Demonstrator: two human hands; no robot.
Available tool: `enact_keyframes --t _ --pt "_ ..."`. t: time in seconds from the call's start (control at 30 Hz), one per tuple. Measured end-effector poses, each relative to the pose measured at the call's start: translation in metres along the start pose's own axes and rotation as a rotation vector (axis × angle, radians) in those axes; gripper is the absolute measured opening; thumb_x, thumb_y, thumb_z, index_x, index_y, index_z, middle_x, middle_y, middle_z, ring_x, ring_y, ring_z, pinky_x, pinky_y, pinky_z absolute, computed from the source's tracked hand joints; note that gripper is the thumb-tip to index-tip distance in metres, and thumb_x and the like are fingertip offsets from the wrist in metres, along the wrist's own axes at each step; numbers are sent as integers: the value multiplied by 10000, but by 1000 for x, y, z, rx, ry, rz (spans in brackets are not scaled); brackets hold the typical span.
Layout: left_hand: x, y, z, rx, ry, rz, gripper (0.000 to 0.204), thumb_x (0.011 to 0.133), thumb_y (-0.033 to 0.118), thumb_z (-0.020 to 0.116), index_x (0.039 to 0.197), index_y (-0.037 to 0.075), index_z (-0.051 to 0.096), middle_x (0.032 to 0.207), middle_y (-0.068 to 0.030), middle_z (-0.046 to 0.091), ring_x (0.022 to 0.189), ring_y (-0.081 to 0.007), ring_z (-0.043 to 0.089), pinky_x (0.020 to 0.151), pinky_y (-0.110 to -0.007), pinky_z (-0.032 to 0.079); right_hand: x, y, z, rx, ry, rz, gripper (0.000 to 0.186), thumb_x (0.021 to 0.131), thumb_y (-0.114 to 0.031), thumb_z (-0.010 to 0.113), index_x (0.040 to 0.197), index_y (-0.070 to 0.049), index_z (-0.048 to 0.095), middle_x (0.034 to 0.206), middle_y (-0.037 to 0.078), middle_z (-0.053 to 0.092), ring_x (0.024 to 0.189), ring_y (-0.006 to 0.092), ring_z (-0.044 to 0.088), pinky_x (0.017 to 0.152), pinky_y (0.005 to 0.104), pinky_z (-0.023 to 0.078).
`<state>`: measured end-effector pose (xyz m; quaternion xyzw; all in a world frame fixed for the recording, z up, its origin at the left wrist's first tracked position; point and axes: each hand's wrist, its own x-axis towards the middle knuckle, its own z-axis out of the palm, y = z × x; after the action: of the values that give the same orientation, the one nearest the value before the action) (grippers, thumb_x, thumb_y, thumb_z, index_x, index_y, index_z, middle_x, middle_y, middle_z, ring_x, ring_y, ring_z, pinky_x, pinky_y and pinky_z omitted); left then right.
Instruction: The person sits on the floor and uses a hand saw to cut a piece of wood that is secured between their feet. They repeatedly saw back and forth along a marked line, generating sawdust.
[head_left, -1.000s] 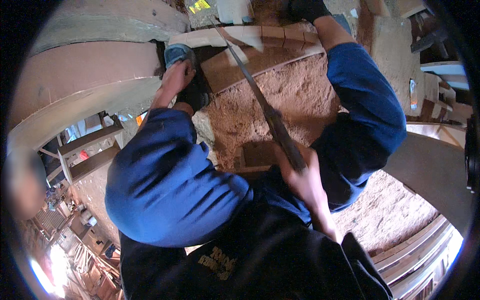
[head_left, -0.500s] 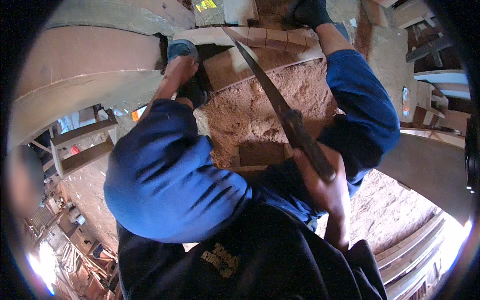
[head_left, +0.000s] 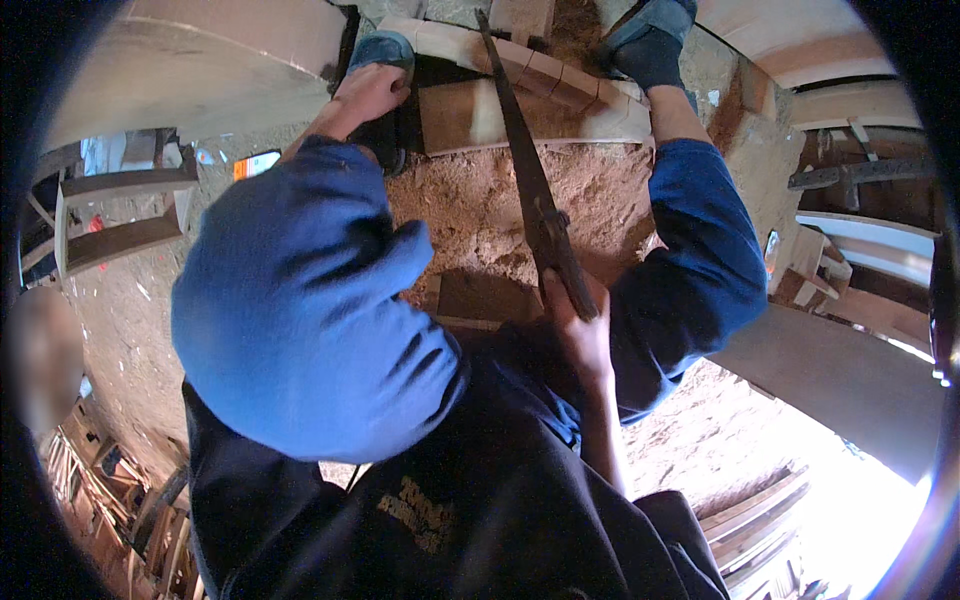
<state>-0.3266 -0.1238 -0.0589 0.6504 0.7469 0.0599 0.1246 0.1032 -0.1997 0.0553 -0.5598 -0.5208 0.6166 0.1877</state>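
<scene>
In my right hand (head_left: 575, 310) is the wooden handle of a long handsaw (head_left: 515, 150); its blade reaches forward across a curved wooden piece (head_left: 535, 68) cut into short segments. Beneath that piece lies a pale board (head_left: 450, 115), with reddish sawdust (head_left: 500, 200) heaped on the near side. My left hand (head_left: 370, 92), fingers curled, rests on my left foot in its blue-grey sandal (head_left: 380, 48); what, if anything, is inside those fingers is hidden. My bent legs frame the wood, the right foot (head_left: 650, 50) beside its right end.
Large wooden slabs (head_left: 210, 65) line the upper left. A wooden frame (head_left: 120, 245) sits at left, near a blurred person (head_left: 45, 355) at the rim. Stacked offcuts (head_left: 110, 480) fill the lower left; more boards (head_left: 870, 250) and a grey panel (head_left: 830, 390) are at right.
My right hand moved back and right, then forward and left, swinging the saw more upright in view. The whole view has shifted, raising the wood in frame. My left hand stays by the foot.
</scene>
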Motion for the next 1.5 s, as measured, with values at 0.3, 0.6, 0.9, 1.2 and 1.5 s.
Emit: enact_keyframes --t 0.3,0.6,0.9,1.2,1.5 --pt "-15 -16 -4 -27 -117 -125 304 832 365 643 952 86 637 1010 -157 666 968 -368 614 808 -466 490 -28 -36 -8 -162 -55 -79 183 905 -149 637 980 18 643 737 5 594 669 75 485 602 260 428" --pt "-32 -8 -1 -40 27 -30 354 843 343 655 1115 119 637 995 -167 665 965 -384 621 822 -463 496 -39 -50 -13 -63 -69 -19 146 902 -94 625 955 41 641 805 54 649 746 79 534 665 270 461" --pt "-33 -11 -4 -122 -14 21 404 746 287 768 1049 83 596 1064 -161 600 1011 -388 589 863 -452 464 -35 -36 -2 -27 -20 -104 121 893 -84 613 907 35 630 695 19 580 658 53 486 563 261 411" --pt "-28 -2 -10 -217 -38 36 255 798 167 720 1012 93 605 957 -145 566 882 -333 604 764 -410 492 -7 -20 11 -137 74 -203 118 882 -93 637 865 22 620 692 53 597 679 72 516 606 262 441" --pt "-41 -12 -27 -282 -106 102 129 870 142 643 884 15 621 821 -147 562 794 -295 580 719 -375 473 -6 -20 -2 -87 -53 -163 124 880 -92 626 914 27 634 670 83 568 625 117 521 566 300 432"
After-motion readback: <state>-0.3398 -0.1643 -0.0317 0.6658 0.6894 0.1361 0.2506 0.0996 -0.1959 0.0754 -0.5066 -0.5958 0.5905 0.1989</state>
